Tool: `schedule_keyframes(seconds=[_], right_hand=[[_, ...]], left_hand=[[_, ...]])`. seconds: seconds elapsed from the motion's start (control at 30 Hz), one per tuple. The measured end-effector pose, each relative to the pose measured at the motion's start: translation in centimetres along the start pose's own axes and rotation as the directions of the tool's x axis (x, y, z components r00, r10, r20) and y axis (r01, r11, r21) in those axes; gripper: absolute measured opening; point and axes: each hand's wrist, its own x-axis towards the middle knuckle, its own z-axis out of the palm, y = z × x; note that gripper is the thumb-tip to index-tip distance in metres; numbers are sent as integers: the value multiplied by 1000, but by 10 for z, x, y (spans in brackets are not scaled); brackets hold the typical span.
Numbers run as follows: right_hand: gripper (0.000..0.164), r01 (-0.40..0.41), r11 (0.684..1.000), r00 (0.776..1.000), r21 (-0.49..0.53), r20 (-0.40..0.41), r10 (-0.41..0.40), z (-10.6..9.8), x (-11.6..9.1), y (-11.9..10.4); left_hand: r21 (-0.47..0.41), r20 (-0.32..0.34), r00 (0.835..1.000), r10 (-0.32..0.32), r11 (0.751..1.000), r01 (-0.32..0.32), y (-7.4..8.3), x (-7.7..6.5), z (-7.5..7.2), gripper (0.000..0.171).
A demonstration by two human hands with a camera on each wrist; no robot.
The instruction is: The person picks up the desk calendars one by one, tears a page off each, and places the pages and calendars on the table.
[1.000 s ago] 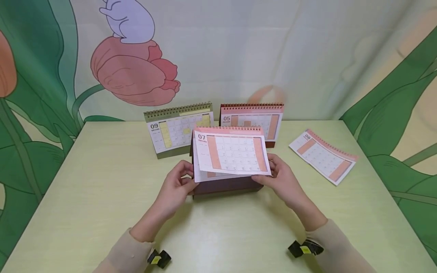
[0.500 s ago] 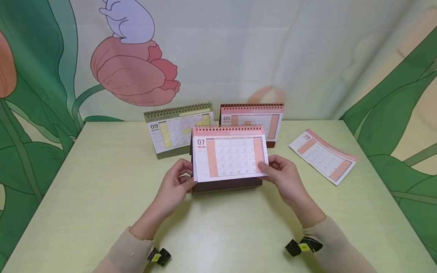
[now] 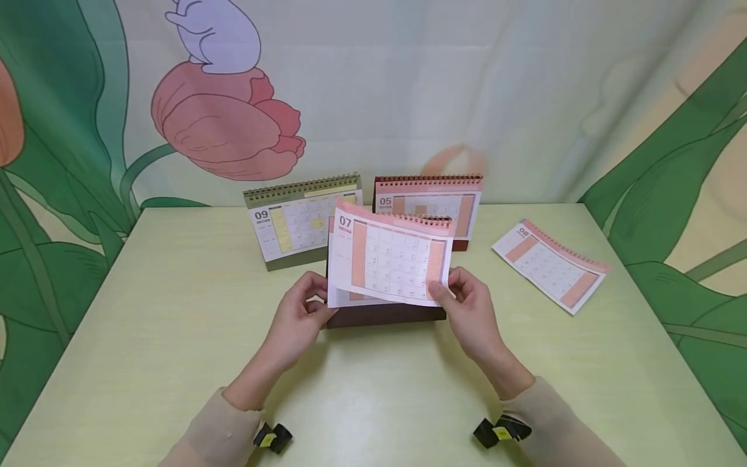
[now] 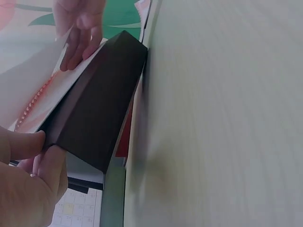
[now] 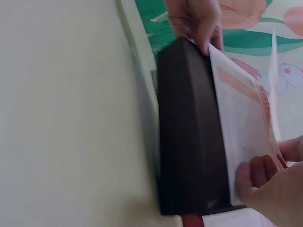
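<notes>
The desk calendar (image 3: 385,279) is standing in the middle of the pale green table (image 3: 146,337), near the front edge, on a dark brown base with a smooth, matt surface. Its front page (image 3: 390,263), marked 07, is a thin white sheet with pink bands and a fine grid; it is lifted away from the stack and hangs crooked, with the left top corner higher. The lower right corner of this page is pinched by the right hand (image 3: 469,314) between the thumb and curled fingers. The left end of the base is gripped by the left hand (image 3: 297,318), the thumb and fingers closed around its edge.

Just behind, partly covered by the lifted page, two other spiral-bound calendars are standing side by side: a green and yellow one (image 3: 300,220) marked 09 on the left, and a pink one (image 3: 432,204) marked 05 on the right. A loose page (image 3: 548,266) marked 08 is lying flat, well apart on the right. At the back a cloth wall with a printed tulip (image 3: 224,123) and leaves is seen.
</notes>
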Motion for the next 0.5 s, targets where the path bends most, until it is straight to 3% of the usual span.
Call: schedule_keyframes(seconds=[0.2,0.33,0.5], right_hand=[[18,12,999,1000,45,-22,-11,3,-3,8],[18,10,999,1000,32,-7,-10,5,-5,10],[16,3,1000,999,-27,48,-2,10,-5,9]], left_hand=[[-16,11,1000,5,1000,-5,0,0,4,26],[6,5,1000,-2,1000,2,-2,-2,4,35],[-13,-9,1000,-2,1000,2,-5,-3,6,33]])
